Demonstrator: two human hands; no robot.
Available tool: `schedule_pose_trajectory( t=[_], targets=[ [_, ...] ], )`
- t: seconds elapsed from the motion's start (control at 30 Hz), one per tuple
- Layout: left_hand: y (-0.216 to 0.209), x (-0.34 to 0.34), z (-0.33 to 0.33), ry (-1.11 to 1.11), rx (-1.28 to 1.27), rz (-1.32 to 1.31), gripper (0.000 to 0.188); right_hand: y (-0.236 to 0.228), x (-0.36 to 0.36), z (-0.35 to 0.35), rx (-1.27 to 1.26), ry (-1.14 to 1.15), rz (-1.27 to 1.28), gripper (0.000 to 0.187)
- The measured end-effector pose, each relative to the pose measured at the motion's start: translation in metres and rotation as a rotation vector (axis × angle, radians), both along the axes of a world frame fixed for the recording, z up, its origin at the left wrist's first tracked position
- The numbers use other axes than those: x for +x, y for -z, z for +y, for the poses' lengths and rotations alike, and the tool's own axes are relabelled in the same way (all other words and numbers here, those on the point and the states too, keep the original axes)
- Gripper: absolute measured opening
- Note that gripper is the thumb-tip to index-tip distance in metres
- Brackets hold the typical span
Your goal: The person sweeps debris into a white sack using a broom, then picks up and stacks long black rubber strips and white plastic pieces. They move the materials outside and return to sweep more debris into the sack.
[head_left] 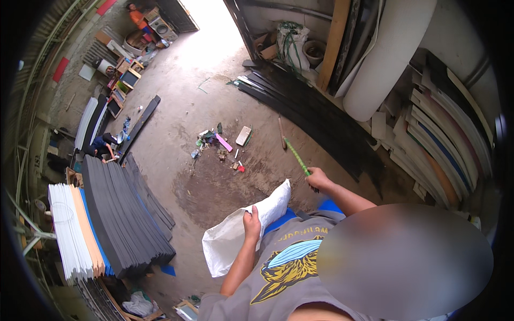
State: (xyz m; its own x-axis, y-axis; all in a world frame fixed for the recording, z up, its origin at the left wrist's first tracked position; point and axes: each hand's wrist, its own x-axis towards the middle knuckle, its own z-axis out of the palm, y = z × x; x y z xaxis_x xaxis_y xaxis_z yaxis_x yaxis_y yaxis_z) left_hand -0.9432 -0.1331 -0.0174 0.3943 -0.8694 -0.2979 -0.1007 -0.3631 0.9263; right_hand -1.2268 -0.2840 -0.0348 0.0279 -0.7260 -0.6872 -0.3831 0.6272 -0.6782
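Fingers of our left grip (251, 222) are closed around the edge of a white sack (230, 235), on our side of the scrap heap (221, 154). Our right grip (317, 180) is wrapped tightly about a green banded stick (297, 156), to the right of the heap and nearer us. The stick slants away from us, its far end beside the heap, not touching it; whether the brown piece (282, 134) at its tip belongs to it, we cannot tell.

By our judgement, the scraps are partly drawn together: a pink strip (224, 142), a red scrap (241, 169) and a pale block (243, 136) lie loosely there, all outside the sack. We cannot see what the sack holds. The heap lies ahead of both grips, well apart from them.

Beyond, dark boards (310, 117) lie right of the heap; dark sheets (123, 208) stand left of it, near a crouching co-worker (101, 144).
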Motion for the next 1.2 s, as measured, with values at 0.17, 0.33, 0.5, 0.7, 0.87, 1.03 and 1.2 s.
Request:
schedule_pose_trajectory(
  t=[0.17,0.33,0.5,0.7,0.87,1.03,1.2],
  targets=[
    [-0.024,-0.076,0.012,0.24,0.093,-0.345,0.052,-0.037,-0.057,0.051,0.023,-0.158,-0.043,0.059],
    [0.004,-0.124,0.047,0.352,-0.015,-0.455,0.05,-0.048,-0.116,0.093,0.034,-0.274,-0.129,0.055],
    [-0.049,-0.172,0.061,0.448,0.055,-0.415,0.043,-0.05,-0.167,0.151,0.083,-0.211,-0.132,0.056],
    [-0.031,-0.183,0.094,0.594,0.029,-0.43,0.047,-0.018,-0.161,0.184,-0.13,0.018,-0.131,0.041],
    [-0.045,-0.221,0.112,0.721,-0.159,-0.313,0.053,-0.036,-0.165,0.204,-0.137,0.219,-0.15,0.06],
    [-0.055,-0.27,0.141,0.941,-0.096,-0.107,0.047,-0.06,-0.175,0.295,-0.195,0.437,-0.236,0.066],
    [-0.071,-0.341,0.178,1.295,-0.097,-0.094,0.044,-0.087,-0.22,0.408,-0.058,0.531,-0.253,0.055]
  ],
)
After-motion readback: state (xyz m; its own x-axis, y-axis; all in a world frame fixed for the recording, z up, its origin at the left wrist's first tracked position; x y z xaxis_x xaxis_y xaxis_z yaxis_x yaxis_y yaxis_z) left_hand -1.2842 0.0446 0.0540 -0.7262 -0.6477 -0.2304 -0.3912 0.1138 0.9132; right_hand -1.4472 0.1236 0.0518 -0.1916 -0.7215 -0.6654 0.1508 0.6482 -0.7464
